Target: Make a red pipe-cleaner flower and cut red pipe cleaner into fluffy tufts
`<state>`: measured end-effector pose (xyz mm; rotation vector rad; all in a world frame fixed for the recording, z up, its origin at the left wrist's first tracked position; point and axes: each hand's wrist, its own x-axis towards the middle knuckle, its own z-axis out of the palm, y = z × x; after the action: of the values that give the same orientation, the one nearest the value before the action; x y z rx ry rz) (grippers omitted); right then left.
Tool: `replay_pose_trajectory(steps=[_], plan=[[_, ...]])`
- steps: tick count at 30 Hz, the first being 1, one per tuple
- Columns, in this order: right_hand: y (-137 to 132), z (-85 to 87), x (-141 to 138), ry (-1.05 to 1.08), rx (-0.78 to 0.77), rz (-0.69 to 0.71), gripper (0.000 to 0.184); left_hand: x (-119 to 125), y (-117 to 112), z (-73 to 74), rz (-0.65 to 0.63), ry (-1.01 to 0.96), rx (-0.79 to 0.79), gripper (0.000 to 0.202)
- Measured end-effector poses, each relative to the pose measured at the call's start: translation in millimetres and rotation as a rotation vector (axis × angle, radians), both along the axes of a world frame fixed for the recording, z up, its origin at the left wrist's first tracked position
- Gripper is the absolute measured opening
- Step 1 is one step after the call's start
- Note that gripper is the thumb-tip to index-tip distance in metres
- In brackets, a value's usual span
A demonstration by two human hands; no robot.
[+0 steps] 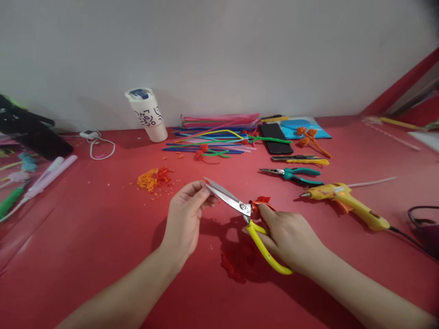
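My right hand (291, 235) grips a pair of scissors (226, 197) with a long yellow handle loop below and orange-red at the other handle. The blades point up and left, their tips close to my left hand (188, 214). Thumb and fingers of the left hand are pinched together at the blade tips. A small red piece (207, 182) shows there, too small to make out fully. Below the scissors, a clump of red fuzzy material (240, 265) lies on the red table (137, 265). Left of the hands sits a little heap of orange and red clippings (152, 179).
Pipe cleaners (212, 135) in many colours lie along the wall beside a black phone (276, 138). To the right are teal pliers (291, 173), a utility knife (302, 159) and a yellow glue gun (346, 201). A white tumbler (147, 114) stands back left.
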<state>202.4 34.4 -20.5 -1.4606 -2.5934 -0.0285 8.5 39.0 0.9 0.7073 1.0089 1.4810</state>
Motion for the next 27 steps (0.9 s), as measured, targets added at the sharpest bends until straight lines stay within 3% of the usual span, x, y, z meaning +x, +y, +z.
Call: replay_pose_trajectory(steps=[27], plan=[[-0.9,-4.4,0.5,-0.031,-0.006,-0.026,0.048,-0.4,0.5,1.4,-0.002,-0.024,-0.016,0.001]])
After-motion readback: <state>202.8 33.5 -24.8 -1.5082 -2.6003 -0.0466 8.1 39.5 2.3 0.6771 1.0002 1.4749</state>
